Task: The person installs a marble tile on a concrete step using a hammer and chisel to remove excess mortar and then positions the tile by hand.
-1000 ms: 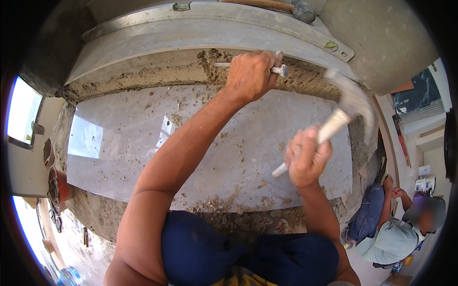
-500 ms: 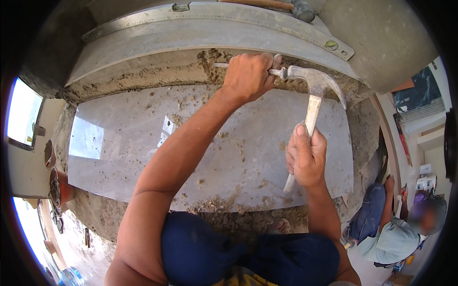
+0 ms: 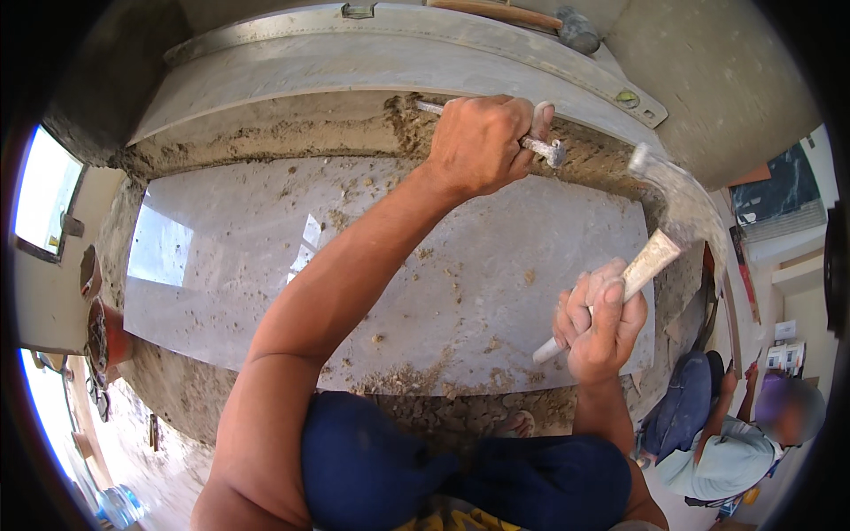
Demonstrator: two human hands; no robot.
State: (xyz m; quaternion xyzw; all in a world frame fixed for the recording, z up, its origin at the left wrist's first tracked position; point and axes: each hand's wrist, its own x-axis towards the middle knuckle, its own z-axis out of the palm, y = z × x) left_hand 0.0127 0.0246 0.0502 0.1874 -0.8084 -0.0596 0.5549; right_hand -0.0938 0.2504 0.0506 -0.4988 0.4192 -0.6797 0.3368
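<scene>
My left hand is closed round a metal chisel, held roughly sideways. Its struck end sticks out on the right, and its tip reaches the crumbly mortar edge under the upper slab. In my right hand is a claw hammer, gripped by its pale, worn handle. The hammer head stands apart from the chisel, to its right. Below both hands lies a glossy grey tile, strewn with mortar crumbs.
A long spirit level rests on the upper slab. Behind it lies a rubber mallet. An orange bucket stands at the left. At the lower right another person crouches near a white shelf.
The hammer has swung away to the right, off the chisel's end, and its head is tilted outward. My left hand with the chisel has shifted slightly right.
</scene>
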